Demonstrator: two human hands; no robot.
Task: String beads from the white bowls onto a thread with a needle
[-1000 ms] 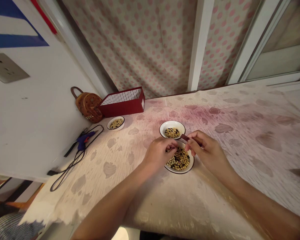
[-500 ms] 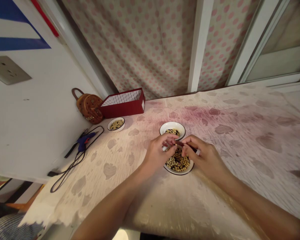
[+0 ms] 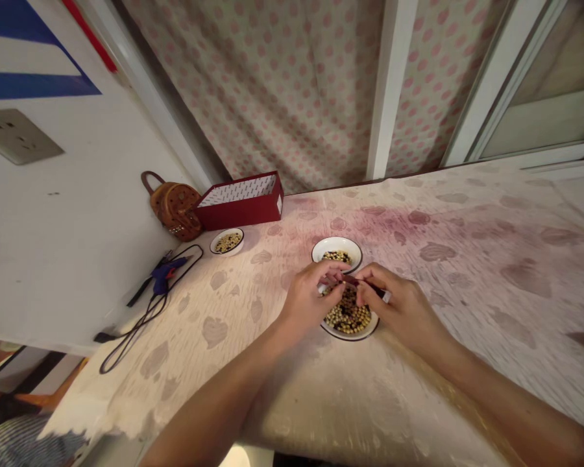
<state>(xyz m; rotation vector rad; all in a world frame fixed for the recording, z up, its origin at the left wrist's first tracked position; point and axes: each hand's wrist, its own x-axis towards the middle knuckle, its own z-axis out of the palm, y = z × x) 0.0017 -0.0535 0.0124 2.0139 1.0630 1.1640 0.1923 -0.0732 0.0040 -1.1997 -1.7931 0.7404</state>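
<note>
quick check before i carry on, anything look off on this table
The patterned table cover has a reddish-pink stain spreading just beyond the white bowl, like an old spill. Its near left edge also looks ragged rather than straight.

Glossy white enamel dish (image 3: pixel 351 335), matt red cardboard box (image 3: pixel 241 213), stained plastic tablecloth (image 3: pixel 472 279)

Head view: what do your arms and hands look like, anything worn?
Both arms are bare: the left forearm and right forearm show no sleeves, and the left hand and right hand show no gloves, watch or bracelet.
</note>
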